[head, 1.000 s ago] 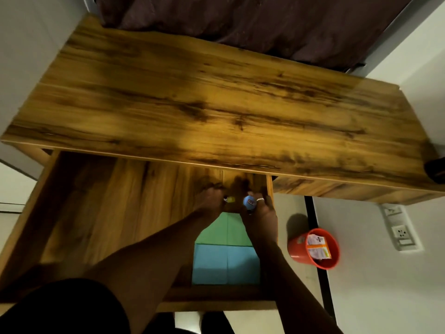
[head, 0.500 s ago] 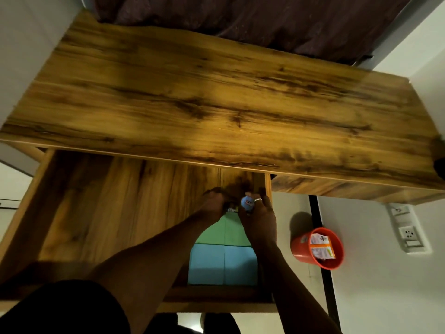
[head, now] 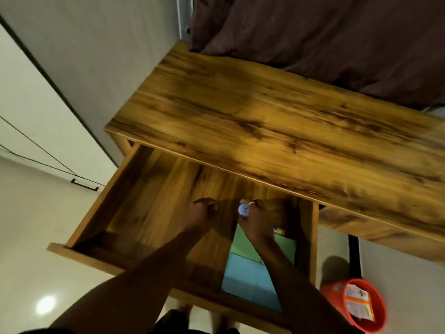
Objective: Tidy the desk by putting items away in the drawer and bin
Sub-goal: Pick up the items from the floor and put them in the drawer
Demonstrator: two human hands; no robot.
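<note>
Likely finishing: pinching a small round blue-white tub [head: 243, 210] in right hand [head: 255, 224] inside open wooden drawer [head: 154, 201], grip of left hand [head: 199, 213] untellable.

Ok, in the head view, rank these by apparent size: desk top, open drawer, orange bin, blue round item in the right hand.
1. desk top, though cut off at the right edge
2. open drawer, nearer the camera yet smaller-looking
3. orange bin
4. blue round item, held by the right hand
</note>
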